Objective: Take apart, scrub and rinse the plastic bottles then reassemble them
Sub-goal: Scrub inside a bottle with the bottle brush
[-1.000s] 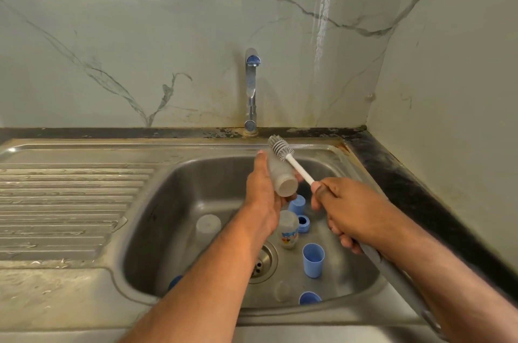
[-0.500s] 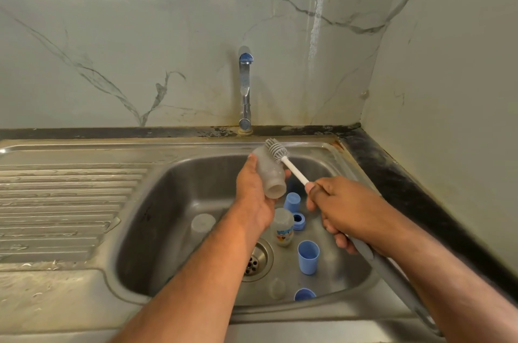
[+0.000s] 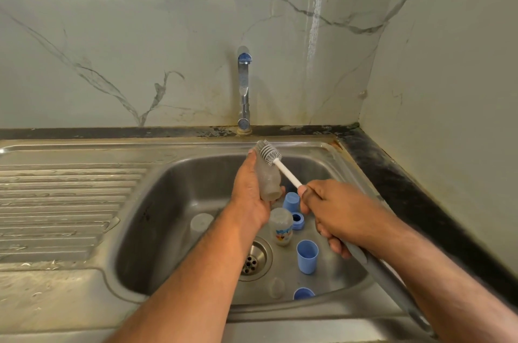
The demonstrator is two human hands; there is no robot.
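Right in the middle of the frame, the left hand [image 3: 249, 197] holds a cloudy bottle [image 3: 267, 177] over the sink [image 3: 157, 202]. Just beside it, the right hand [image 3: 336, 211] grips a brush [image 3: 270, 152], its bristles touching the bottle's upper end

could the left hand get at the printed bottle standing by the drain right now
Probably not yet: the left hand is full, gripping the clear bottle. The printed bottle stands just below it with nothing over it, so once freed the way looks open.
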